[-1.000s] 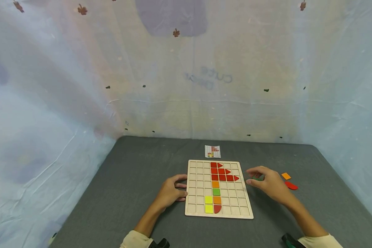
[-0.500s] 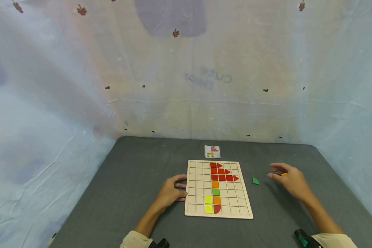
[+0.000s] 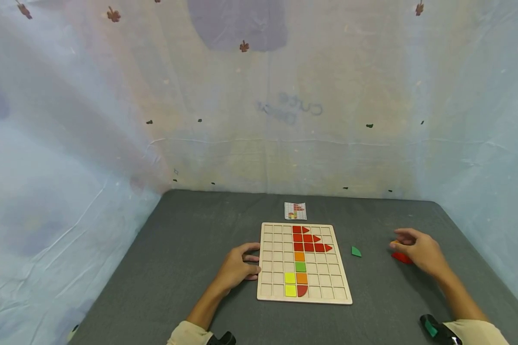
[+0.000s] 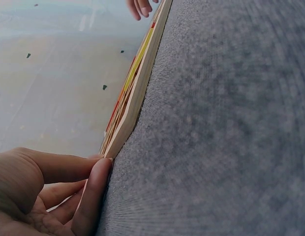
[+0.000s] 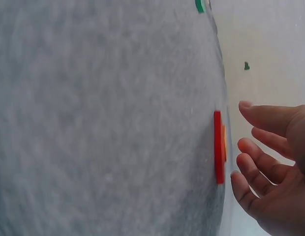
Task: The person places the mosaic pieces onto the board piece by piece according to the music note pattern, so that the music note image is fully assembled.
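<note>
A wooden grid board [image 3: 325, 282] lies flat on the dark table, with red, orange, green and yellow pieces set in some cells. My left hand [image 3: 235, 266] rests at its left edge, index finger and thumb touching the rim; in the left wrist view the fingers [image 4: 96, 184] meet the board's side [image 4: 135, 103]. My right hand [image 3: 425, 251] hovers at the right with fingers apart and nothing held. Beneath it are an orange square [image 3: 395, 242], partly covered by the fingers, and a red rounded piece [image 3: 401, 258]. Right of the board lies a green quarter-circle piece [image 3: 356, 251].
A small printed pattern card [image 3: 295, 211] lies just beyond the board's far edge. The grey cloth-covered table [image 3: 190, 230] meets a hanging patterned sheet [image 3: 259, 163] at the back and sides.
My right hand has let go of the green piece beside the board and moved right, over the orange and red pieces. My left hand has stayed at the board's edge.
</note>
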`<state>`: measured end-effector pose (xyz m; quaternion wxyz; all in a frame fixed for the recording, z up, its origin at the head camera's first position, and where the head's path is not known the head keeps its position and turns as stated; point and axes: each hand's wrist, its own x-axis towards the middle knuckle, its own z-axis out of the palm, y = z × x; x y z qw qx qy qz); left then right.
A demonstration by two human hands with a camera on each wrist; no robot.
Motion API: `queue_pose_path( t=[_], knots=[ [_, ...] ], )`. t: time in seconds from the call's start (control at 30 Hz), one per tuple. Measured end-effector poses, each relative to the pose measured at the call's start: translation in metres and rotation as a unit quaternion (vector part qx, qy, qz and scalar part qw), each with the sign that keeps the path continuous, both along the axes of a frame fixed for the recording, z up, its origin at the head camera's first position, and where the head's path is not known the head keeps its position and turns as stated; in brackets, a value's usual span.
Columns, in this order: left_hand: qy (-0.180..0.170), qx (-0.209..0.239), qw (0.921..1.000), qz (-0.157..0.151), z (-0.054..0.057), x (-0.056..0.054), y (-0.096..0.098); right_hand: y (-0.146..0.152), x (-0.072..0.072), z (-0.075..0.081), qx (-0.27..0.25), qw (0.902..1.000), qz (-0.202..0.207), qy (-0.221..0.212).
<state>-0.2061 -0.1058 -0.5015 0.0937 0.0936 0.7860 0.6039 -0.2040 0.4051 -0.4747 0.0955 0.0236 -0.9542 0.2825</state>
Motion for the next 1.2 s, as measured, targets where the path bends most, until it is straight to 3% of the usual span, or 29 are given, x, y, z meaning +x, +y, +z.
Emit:
queue_pose_path(
  t=[0.7, 1.0, 1.2],
  knots=[
    [-0.003, 0.002, 1.0, -0.004, 0.001, 0.0, 0.0, 0.02, -0.008, -0.004, 0.009, 0.9997, -0.001, -0.025],
    [-0.004, 0.002, 1.0, -0.003, -0.001, -0.001, -0.001, 0.024, -0.011, -0.001, 0.041, 0.9977, 0.004, -0.054],
    [-0.005, 0.002, 1.0, -0.002, -0.001, -0.001, -0.001, 0.023, -0.011, 0.001, 0.051, 0.9973, 0.018, -0.049]
  ],
)
